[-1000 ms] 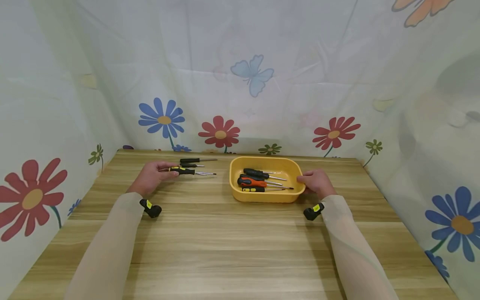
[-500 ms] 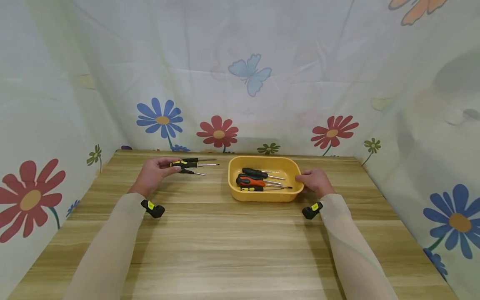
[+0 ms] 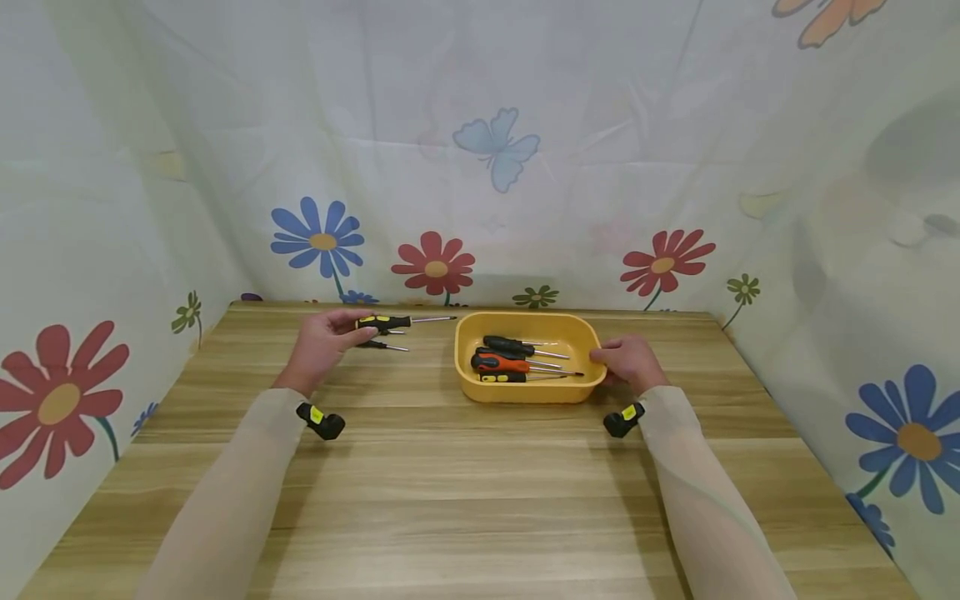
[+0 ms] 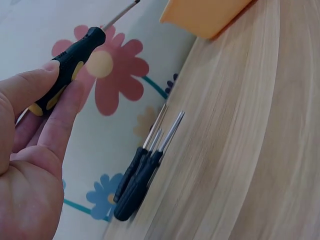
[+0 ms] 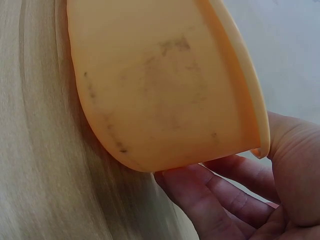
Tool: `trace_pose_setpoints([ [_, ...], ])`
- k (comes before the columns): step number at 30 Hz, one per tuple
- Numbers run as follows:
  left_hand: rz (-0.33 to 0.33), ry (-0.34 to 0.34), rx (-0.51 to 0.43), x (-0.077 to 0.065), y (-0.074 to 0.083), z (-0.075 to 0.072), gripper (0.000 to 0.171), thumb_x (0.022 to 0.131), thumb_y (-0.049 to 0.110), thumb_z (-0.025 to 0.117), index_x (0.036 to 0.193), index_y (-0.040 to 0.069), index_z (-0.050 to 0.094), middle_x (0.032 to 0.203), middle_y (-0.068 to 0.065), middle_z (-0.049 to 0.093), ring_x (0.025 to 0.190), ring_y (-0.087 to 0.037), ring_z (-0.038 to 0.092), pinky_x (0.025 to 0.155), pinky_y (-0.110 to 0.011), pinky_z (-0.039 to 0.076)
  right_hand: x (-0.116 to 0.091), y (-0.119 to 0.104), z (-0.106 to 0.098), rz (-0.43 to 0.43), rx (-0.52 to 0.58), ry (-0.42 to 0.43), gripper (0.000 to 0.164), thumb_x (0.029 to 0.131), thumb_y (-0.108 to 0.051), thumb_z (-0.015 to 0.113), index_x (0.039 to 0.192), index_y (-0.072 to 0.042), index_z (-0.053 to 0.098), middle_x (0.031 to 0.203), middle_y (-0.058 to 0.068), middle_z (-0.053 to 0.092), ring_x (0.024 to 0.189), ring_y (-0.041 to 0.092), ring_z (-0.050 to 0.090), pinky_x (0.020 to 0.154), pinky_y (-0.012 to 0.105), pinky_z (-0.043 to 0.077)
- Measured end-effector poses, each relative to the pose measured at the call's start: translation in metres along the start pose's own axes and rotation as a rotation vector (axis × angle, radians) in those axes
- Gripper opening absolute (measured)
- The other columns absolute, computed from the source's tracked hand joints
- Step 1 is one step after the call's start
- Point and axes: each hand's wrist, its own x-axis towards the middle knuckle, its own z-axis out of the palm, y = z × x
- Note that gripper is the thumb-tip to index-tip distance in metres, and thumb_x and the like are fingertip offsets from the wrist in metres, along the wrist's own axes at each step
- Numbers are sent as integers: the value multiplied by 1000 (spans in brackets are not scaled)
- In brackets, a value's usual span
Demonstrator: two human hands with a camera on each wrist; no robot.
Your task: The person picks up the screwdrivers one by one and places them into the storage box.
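Note:
My left hand (image 3: 322,346) pinches a black-and-yellow screwdriver (image 3: 393,322) by its handle, thumb on one side and fingers on the other. Its shaft points right, and the left wrist view shows it raised above the table. Below it, several dark-handled screwdrivers (image 4: 137,187) lie side by side, partly hidden by the hand in the head view. My right hand (image 3: 630,362) holds the right end of a yellow plastic bin (image 3: 525,392), thumb at the rim and fingers against the outer wall. Inside the bin lie several screwdrivers, among them an orange-and-black one (image 3: 501,362) and a black-handled one (image 3: 508,344).
The wooden table (image 3: 450,483) carries everything. A flowered curtain (image 3: 495,208) hangs right behind its back edge and along both sides. The bin stands near that back edge, to the right of the loose screwdrivers.
My left hand has lifted the black-and-yellow screwdriver off the others and carried it slightly right and farther back. The right hand stays on the bin.

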Motion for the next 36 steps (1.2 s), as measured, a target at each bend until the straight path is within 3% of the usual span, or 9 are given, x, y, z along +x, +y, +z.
trace_pose_setpoints([
  [6,-10,-14,-41,-1,8,14,45,85,31,85,126,16,74,121,-4,74,98,-6,72,83,-17,58,-1,0,0,0,7,-4,39,96,-21,70,126,3,69,105,17,76,75,16,71,71,31,63],
  [15,41,-87,-89,0,12,37,43,87,25,83,125,8,73,119,-10,75,96,-10,74,85,-23,60,0,0,-1,5,3,-3,38,97,-22,69,126,2,70,106,18,76,76,17,70,71,29,62],
  [26,11,-154,-82,2,26,68,33,86,26,84,116,14,77,120,-8,75,102,-13,74,85,-23,60,-2,-1,0,1,28,-9,38,96,-20,70,126,4,69,104,18,76,75,17,71,72,31,63],
  [36,-6,-163,-62,4,37,91,30,87,27,84,115,18,77,119,-4,76,107,-16,73,88,-24,59,-1,0,-2,10,-1,-8,37,97,-24,70,124,0,71,99,13,76,75,17,69,71,30,62],
])
